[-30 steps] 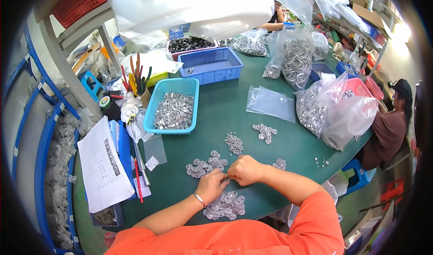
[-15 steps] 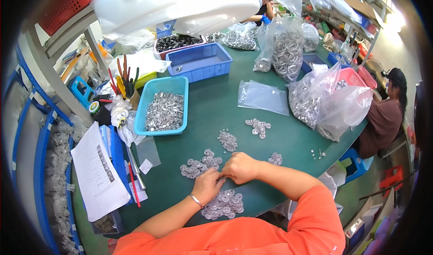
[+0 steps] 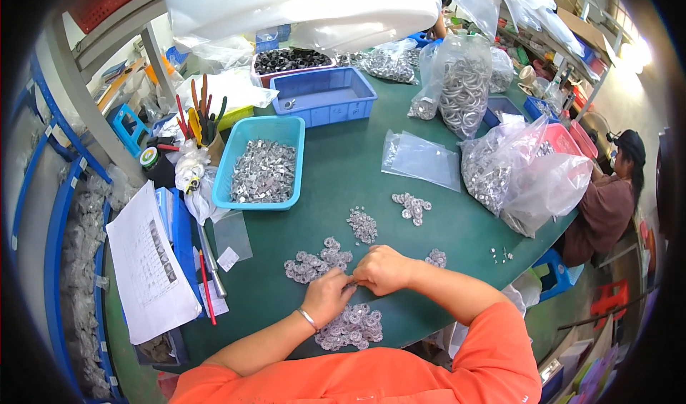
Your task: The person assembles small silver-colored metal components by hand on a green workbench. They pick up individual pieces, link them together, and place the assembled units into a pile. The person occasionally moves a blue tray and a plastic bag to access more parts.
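My left hand [image 3: 327, 293] and my right hand [image 3: 384, 269] meet over the front of the green table [image 3: 336, 164]. Both have their fingers pinched together, and what lies between them is too small and too covered to make out. Just below the left hand is a pile of small clear-grey rings [image 3: 350, 327]. Another heap of such rings [image 3: 314, 262] lies beyond that hand. A mound of tiny metallic pieces [image 3: 362, 226] sits farther off, with a small ring cluster [image 3: 411, 208] to its right. Close to my right forearm rests one more little ring pile [image 3: 436, 258].
A turquoise tray of metal clips [image 3: 264, 171] stands at left, behind it a blue bin [image 3: 325, 107]. Papers [image 3: 153, 268] and a red pen [image 3: 207, 289] lie left. Flat plastic bags [image 3: 421, 161] and filled bags [image 3: 493, 168] are right. A co-worker [image 3: 604, 204] sits beyond.
The whole view has shifted slightly. My two hands stay pinched together at nearly the same spot, and the piles look unchanged. The far co-worker is now more hidden by the hanging plastic.
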{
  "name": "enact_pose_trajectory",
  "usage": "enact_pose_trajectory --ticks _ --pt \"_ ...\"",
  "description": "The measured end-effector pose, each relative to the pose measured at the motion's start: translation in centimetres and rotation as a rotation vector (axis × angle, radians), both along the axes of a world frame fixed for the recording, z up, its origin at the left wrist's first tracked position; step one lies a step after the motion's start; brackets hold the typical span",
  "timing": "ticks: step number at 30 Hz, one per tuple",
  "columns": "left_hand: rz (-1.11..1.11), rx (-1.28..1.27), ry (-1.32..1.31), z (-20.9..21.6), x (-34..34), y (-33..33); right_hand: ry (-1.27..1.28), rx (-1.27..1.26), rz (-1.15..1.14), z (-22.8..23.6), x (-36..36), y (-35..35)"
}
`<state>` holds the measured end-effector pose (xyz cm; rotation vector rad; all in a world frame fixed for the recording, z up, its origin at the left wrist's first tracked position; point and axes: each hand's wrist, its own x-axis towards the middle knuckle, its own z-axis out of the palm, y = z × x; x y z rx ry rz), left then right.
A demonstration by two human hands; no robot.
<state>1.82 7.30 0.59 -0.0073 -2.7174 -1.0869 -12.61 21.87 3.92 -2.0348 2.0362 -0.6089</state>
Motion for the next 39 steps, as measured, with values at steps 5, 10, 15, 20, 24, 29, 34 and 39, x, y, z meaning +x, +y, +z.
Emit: enact_pose_trajectory --ticks 5,10,15,20,24,29,34,39 --pt "0.003 0.029 0.049 -0.1 0.0 0.0 0.019 -0.028 -0.032 0.2 0.2 0.2" --pt "-0.004 0.02 0.043 0.0 -0.1 0.1 0.049 -0.006 -0.04 0.3 0.5 0.6" --pt "0.01 0.03 0.038 -0.1 -0.1 0.1 0.053 -0.022 -0.086 0.5 0.9 1.0" --pt "0.008 0.026 0.03 0.1 0.0 0.1 0.073 -0.02 -0.107 0.7 1.2 0.8" --pt "0.012 0.035 0.027 0.2 -0.1 0.2 0.038 -0.08 -0.101 0.7 1.3 0.9" --pt "0.021 0.026 0.03 0.0 0.0 0.1 0.069 -0.011 -0.127 0.8 1.5 0.8" --pt "0.014 0.038 0.041 -0.1 0.0 0.1 0.086 0.015 -0.144 1.1 1.9 0.5" --pt "0.012 0.057 0.048 0.0 -0.1 0.1 0.073 0.046 -0.163 1.1 1.8 0.6"
